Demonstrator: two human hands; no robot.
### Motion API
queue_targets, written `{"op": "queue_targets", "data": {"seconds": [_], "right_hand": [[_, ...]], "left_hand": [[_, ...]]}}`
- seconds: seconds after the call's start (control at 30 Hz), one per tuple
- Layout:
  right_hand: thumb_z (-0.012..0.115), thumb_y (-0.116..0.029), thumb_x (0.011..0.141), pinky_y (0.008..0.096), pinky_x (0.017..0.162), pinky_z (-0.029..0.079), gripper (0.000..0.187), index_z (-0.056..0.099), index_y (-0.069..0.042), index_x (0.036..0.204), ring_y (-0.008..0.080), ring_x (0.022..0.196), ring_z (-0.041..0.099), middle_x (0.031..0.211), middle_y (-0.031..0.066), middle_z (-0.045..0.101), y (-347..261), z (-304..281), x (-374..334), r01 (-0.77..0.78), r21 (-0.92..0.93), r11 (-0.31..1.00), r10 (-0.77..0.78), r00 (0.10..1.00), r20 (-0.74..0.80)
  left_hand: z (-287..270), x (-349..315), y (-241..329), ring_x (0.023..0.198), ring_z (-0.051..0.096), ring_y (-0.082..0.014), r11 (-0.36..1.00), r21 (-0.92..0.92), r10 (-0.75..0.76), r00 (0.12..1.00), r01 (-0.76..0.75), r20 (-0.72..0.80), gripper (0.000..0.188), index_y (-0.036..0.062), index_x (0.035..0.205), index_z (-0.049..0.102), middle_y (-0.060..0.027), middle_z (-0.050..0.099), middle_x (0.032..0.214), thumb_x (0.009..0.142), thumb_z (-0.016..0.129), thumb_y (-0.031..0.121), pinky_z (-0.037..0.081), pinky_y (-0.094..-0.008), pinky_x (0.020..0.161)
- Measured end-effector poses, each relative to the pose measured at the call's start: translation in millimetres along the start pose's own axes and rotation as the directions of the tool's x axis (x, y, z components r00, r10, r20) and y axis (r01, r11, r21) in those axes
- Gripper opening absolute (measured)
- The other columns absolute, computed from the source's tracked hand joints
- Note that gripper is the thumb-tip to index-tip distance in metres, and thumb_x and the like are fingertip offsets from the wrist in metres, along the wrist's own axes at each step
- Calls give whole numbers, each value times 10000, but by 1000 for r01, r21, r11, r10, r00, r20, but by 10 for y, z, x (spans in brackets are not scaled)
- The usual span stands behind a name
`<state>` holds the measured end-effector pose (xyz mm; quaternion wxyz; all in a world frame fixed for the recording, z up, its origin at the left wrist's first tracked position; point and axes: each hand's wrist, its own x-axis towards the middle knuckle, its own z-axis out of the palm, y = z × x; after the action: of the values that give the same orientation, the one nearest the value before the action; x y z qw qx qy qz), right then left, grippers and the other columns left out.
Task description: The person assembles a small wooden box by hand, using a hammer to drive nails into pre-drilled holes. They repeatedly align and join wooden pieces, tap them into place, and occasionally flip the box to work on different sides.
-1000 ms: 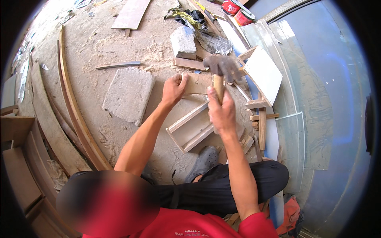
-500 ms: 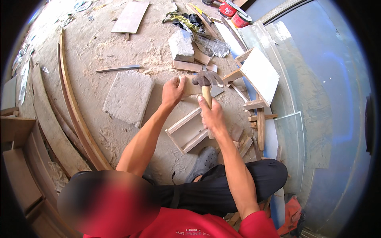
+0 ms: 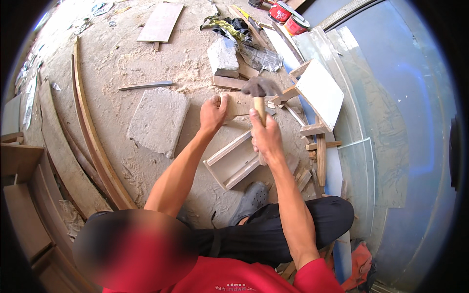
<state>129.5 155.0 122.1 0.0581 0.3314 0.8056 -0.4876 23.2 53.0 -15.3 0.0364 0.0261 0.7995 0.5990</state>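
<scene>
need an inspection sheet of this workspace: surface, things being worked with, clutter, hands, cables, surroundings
Surface: concrete-like floor, littered with pale dust and scraps
Things: hammer; wooden board; wooden frame on the floor nearby
Clutter: rough slab, pale block, crumpled plastic, long wood strips
Hands: left hand closed at the wooden board's left end; right hand gripping the hammer by its handle
Cables: nothing seen
Surroundings: glass sheets to the right, red cans at upper right

The hammer [image 3: 259, 101] in the right hand [image 3: 266, 136] is dull metal on smooth wood. The board [image 3: 238, 104] at the left hand [image 3: 213, 113] is matt wood; left of both hands, the slab [image 3: 159, 118] looks rough, concrete-like.
</scene>
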Motion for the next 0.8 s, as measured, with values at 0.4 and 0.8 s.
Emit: {"op": "queue_targets", "data": {"seconds": [0.4,0.8], "right_hand": [[542,-479,974,414,645,509,515,625,28,937,254,690,657,681,134,615,104,-11,94,1,-8,1000,-1,999,-35],[558,-493,959,448,672,494,531,640,32,936,354,714,667,749,203,665,154,47,132,168,-107,980,-176,982,-71]], "left_hand": [[32,-11,-41,564,546,-357,999,4,33,999,-33,-12,540,-51,719,568,-243,555,627,964,549,430,436,-453,587],[32,56,-47,681,607,-455,1000,24,19,1000,-19,0,540,-53,755,599,-287,597,713,968,538,440,460,-499,656]]}}
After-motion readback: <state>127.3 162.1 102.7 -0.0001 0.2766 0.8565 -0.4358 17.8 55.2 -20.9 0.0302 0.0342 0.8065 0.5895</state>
